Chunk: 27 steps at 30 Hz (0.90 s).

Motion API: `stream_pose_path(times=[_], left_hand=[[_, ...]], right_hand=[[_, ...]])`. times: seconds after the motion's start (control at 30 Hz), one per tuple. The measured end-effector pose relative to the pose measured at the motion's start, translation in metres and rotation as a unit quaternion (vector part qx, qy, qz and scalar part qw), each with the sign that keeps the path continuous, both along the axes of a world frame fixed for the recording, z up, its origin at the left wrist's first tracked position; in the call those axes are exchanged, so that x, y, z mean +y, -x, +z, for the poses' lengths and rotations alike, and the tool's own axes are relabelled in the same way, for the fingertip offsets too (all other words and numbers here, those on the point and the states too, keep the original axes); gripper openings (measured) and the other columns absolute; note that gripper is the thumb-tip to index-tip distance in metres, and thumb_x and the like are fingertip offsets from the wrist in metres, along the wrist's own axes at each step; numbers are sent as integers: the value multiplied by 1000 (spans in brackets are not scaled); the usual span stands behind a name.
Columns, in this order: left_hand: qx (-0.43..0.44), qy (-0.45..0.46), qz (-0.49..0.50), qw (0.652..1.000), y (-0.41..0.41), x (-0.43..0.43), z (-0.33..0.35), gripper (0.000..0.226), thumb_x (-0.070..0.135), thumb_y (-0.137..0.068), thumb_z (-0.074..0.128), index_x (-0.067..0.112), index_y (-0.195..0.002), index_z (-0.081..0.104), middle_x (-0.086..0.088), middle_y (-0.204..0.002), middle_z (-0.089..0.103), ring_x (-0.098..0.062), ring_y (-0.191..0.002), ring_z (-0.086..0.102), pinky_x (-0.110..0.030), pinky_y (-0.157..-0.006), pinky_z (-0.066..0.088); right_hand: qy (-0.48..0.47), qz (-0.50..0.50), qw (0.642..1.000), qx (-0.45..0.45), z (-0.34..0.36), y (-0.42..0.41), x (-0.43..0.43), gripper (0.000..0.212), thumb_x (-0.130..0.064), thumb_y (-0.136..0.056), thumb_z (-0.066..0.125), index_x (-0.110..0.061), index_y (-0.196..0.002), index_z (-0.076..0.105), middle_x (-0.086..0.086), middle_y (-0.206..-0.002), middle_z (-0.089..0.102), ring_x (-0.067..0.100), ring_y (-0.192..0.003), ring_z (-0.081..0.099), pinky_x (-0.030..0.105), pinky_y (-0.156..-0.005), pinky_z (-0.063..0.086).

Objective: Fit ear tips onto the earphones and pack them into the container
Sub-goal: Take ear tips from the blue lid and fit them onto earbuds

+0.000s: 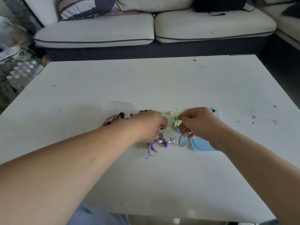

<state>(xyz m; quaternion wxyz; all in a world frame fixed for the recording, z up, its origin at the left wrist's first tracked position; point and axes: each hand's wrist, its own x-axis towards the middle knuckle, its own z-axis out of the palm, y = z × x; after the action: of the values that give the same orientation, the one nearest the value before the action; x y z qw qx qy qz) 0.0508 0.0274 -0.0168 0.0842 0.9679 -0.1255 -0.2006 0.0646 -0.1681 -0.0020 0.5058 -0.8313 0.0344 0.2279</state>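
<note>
Purple earphones (151, 147): plug nearward (left hand (151, 125) adjacent).

**EARPHONE SETS AND CONTAINER: POSITIONS**

Pink-black earphones (113, 119) are lying bundled at far left. White earphones (167, 139) are tangling with purple earphones (151, 147) at centre. Green-yellow earphones (175, 120) are sitting behind. Blue earphones (182, 141) are looping just beside the flat blue container (201, 146).

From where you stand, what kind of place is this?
Probably a home living room: a pale sofa with a patterned cushion stands behind a low white table.
</note>
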Motion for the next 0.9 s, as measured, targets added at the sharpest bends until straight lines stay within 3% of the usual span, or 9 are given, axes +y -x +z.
stream_pose_path(times=[0.1,0.2,0.37,0.47,0.53,0.6,0.73,0.83,0.9], left_hand=[[16,-29,-15,999,-3,-6,-11,37,27,-86,71,34,-122,65,9,-118,64,-19,-108,62,-35,-88,55],[-7,-38,-9,999,-7,-10,-12,36,23,-88,65,36,-122,66,11,-115,65,-18,-108,62,-31,-84,52],[-35,14,25,999,-5,-7,21,22,40,-84,67,38,-105,71,19,-92,65,-12,-97,62,-31,-83,54],[-42,46,59,996,-1,-5,43,16,39,-83,64,39,-97,72,21,-83,66,-7,-87,63,-27,-76,53],[-37,103,84,990,3,-5,56,12,35,-86,65,36,-94,74,17,-82,70,-6,-79,65,-27,-71,54],[-14,202,116,972,8,-8,64,10,25,-89,69,31,-94,75,10,-82,75,-9,-72,68,-31,-71,55],[49,339,186,921,11,-13,71,12,14,-88,72,18,-98,69,-3,-77,76,-16,-63,61,-36,-65,45],[80,414,211,882,11,-19,78,12,0,-89,61,8,-98,62,-7,-76,73,-20,-62,58,-28,-60,44],[93,443,221,864,12,-21,81,12,1,-93,58,9,-101,64,-8,-84,74,-24,-64,59,-27,-59,46]], right_hand=[[16,30,999,-4,0,1,-2,26,-8,-97,49,-17,-97,73,3,-82,78,13,-64,70,40,-72,63],[11,50,999,-6,2,1,-2,27,-8,-96,47,-18,-100,71,3,-85,78,11,-66,70,41,-73,62],[3,48,999,-16,2,1,-6,26,-11,-94,53,-24,-105,73,-1,-89,77,18,-76,70,37,-76,62],[-61,40,997,-9,5,-1,-11,31,-6,-93,58,-25,-110,75,-10,-99,74,14,-84,67,26,-79,57],[-139,29,990,18,7,-3,-14,38,3,-90,57,-22,-114,74,-5,-114,73,21,-106,69,34,-92,56],[-212,26,975,54,8,-4,-16,44,2,-81,59,-19,-117,73,3,-122,73,28,-119,66,43,-101,54],[-302,83,944,106,9,-3,-17,63,-3,-66,49,-10,-125,68,14,-127,71,25,-121,66,48,-108,46],[-308,137,931,138,14,-2,-18,58,1,-73,44,-9,-126,66,16,-122,72,25,-116,69,47,-105,47],[-302,163,926,159,16,-1,-21,46,4,-82,44,-7,-119,68,16,-116,73,29,-107,70,50,-100,52]])
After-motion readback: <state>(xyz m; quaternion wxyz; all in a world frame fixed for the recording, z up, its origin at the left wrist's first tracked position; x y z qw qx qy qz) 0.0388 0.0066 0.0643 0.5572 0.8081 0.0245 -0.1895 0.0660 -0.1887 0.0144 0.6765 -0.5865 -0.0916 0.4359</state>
